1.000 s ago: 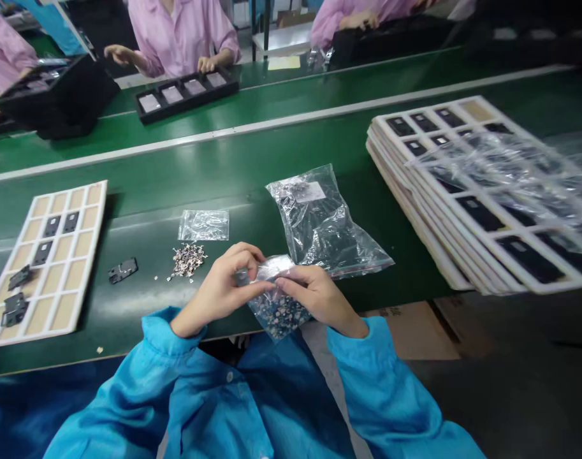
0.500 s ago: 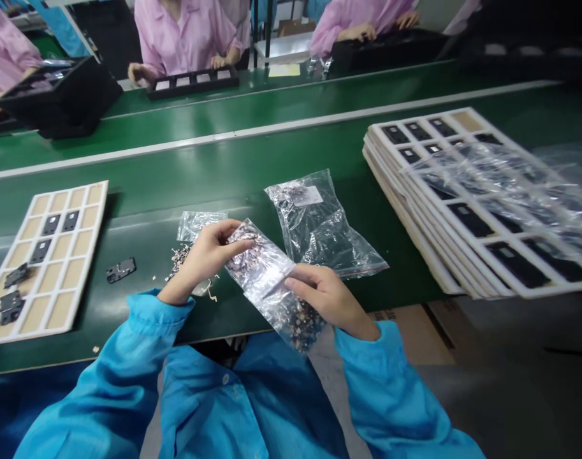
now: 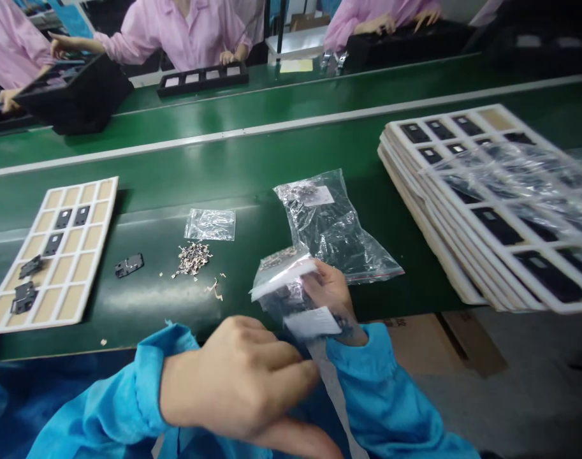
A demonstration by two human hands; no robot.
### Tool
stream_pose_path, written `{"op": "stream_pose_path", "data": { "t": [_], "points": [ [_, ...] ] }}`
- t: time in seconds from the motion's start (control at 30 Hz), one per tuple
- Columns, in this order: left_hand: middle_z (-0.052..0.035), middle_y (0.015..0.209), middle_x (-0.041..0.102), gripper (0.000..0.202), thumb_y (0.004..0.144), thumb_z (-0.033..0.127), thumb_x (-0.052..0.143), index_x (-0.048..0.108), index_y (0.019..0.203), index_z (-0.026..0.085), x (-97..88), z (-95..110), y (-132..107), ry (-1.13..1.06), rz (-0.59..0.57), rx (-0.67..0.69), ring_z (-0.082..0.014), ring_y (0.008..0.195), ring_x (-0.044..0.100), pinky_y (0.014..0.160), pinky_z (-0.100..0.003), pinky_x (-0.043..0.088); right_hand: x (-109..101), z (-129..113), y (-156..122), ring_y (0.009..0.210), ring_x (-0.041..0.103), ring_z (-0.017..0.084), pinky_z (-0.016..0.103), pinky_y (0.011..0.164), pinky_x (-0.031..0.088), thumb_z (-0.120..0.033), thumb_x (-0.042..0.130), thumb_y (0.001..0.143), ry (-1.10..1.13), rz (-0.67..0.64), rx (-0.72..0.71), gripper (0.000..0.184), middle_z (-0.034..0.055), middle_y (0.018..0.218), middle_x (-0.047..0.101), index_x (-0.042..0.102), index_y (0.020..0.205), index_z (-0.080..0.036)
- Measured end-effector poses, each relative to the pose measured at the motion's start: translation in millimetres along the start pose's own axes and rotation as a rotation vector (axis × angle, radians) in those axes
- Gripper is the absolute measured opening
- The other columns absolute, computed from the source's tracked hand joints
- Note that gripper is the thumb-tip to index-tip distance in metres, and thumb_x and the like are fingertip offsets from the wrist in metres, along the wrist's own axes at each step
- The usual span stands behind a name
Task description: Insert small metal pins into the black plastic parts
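Note:
My right hand (image 3: 331, 290) grips a clear plastic bag (image 3: 291, 293), folded over, with small metal parts and a white label showing through it. My left hand (image 3: 243, 382) is close to the camera, in front of and below the bag, thumb apart from the curled fingers and nothing visible in it. A pile of small metal parts (image 3: 194, 258) lies on the green table, a few loose pieces (image 3: 217, 290) beside it. Behind the pile is a small clear bag (image 3: 210, 224). A larger clear zip bag (image 3: 329, 223) lies just behind my right hand.
On the left, a white-framed tray (image 3: 75, 280) holds several black parts; another black part (image 3: 129, 265) lies beside it. Stacked trays (image 3: 429, 217) under plastic film stand on the right. Across the table, co-workers in pink sit near black boxes (image 3: 80, 95).
My left hand has let go of the bag and come down toward the camera, uncovering the pile. The bag is now folded over in my right hand. A co-worker's arm has reached left.

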State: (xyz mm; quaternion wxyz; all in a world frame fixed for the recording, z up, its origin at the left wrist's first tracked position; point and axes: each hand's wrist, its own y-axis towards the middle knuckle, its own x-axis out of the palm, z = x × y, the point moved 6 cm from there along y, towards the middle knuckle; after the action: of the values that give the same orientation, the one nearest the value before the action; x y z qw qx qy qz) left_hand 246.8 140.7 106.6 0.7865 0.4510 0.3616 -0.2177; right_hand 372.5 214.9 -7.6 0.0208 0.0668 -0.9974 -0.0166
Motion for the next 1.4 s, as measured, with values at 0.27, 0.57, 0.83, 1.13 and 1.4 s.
{"op": "stream_pose_path", "data": {
  "t": [0.27,0.57,0.83,1.13,1.4],
  "points": [
    [-0.0113,0.090,0.070,0.033,0.089,0.044,0.060,0.064,0.100,0.013,-5.0,-52,-10,0.244,0.106,-0.238,-0.0189,0.076,0.064,0.066,-0.030,0.052,3,-16,-8,0.061,0.059,0.018,0.025,0.055,0.046,-0.060,0.065,0.080,0.025,-0.032,-0.033,0.043,0.0030,0.066,0.064,0.068,0.074,-0.018],
    [-0.0019,0.069,0.069,0.018,0.089,0.022,0.059,0.070,0.078,0.014,-12.8,-79,-5,-0.474,0.026,-0.590,-0.0102,0.059,0.060,0.054,-0.019,0.045,-13,-21,-14,0.067,0.059,0.020,0.030,0.064,0.050,-0.060,0.050,0.091,0.040,-0.116,-0.221,0.047,0.0051,0.072,0.064,0.070,0.082,-0.019],
    [0.0009,0.053,0.052,0.034,0.085,0.039,0.061,0.067,0.066,0.012,-11.9,-88,2,-0.723,-0.026,-0.799,-0.0088,0.049,0.043,0.044,-0.020,0.032,11,-43,1,0.083,0.067,0.025,0.035,0.075,0.055,-0.058,0.070,0.080,-0.097,-0.292,-0.164,0.042,0.0071,0.091,0.072,0.073,0.097,-0.020],
    [0.0019,0.055,0.049,0.034,0.085,0.040,0.058,0.065,0.065,0.013,-5.5,-96,-3,-0.740,-0.043,-0.835,-0.0086,0.050,0.040,0.046,-0.021,0.031,14,-53,-9,0.068,0.065,0.020,0.029,0.061,0.053,-0.045,0.066,0.085,-0.092,-0.247,-0.131,0.027,0.0037,0.073,0.069,0.074,0.080,-0.020],
    [0.0033,0.051,0.041,0.037,0.084,0.038,0.060,0.057,0.056,0.013,-0.8,-98,2,-0.795,-0.064,-0.825,-0.0070,0.049,0.034,0.045,-0.021,0.026,11,-37,-8,0.060,0.059,0.018,0.027,0.051,0.047,-0.057,0.064,0.083,-0.087,-0.204,-0.020,0.041,0.0035,0.069,0.065,0.074,0.082,-0.017]
  ]
}}
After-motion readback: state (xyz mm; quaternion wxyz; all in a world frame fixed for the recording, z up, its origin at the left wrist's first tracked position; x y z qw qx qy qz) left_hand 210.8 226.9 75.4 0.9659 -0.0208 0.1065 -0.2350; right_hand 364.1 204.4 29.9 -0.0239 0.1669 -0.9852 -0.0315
